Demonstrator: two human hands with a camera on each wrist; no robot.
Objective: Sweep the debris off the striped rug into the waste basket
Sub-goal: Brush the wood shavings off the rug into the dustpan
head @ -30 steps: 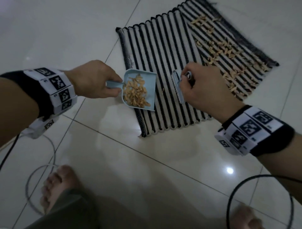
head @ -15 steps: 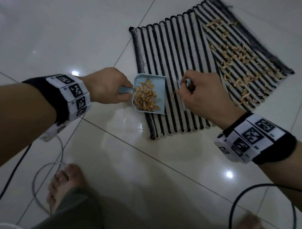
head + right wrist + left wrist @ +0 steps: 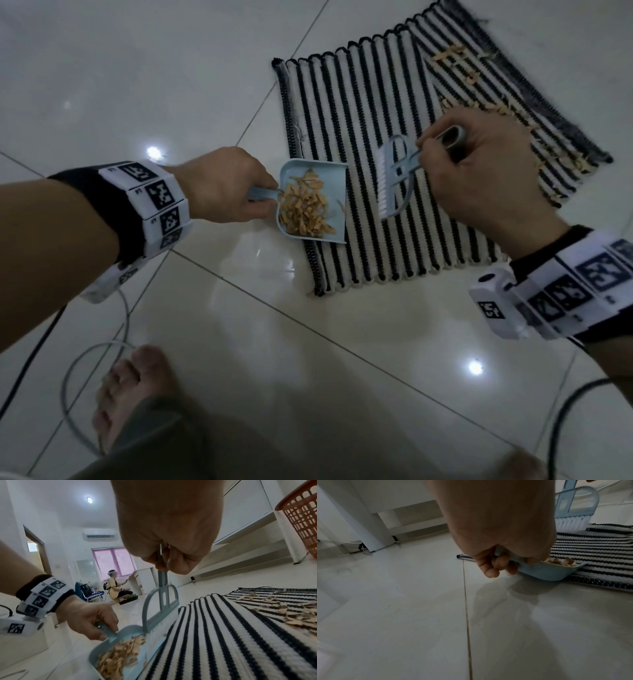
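Observation:
A black-and-white striped rug (image 3: pixel 370 144) (image 3: pixel 231 635) (image 3: pixel 599 550) lies on the tiled floor. My left hand (image 3: pixel 226 185) (image 3: pixel 498 563) (image 3: pixel 89 616) grips the handle of a light blue dustpan (image 3: pixel 337 192) (image 3: pixel 546 573) (image 3: pixel 126 632) at the rug's left edge; tan shavings (image 3: pixel 305 209) (image 3: pixel 118 654) fill it. My right hand (image 3: pixel 479 171) (image 3: pixel 168 555) grips a small blue hand brush (image 3: pixel 394 181) (image 3: pixel 159 608) (image 3: pixel 573 507), bristles just right of the pan's mouth. More debris (image 3: pixel 455 65) (image 3: pixel 291 615) lies on the rug's far right part. An orange waste basket (image 3: pixel 302 515) stands beyond the rug.
Cables (image 3: pixel 78 377) loop on the floor near my bare foot (image 3: pixel 133 387). A black cable (image 3: pixel 568 411) curves at lower right. White furniture (image 3: pixel 373 534) stands at the wall. Another person (image 3: pixel 115 586) crouches far across the room.
The brush has swung away from the pan's mouth and now shows its face and bristles. A stray shaving lies in the pan. The view has shifted so the rug sits further right.

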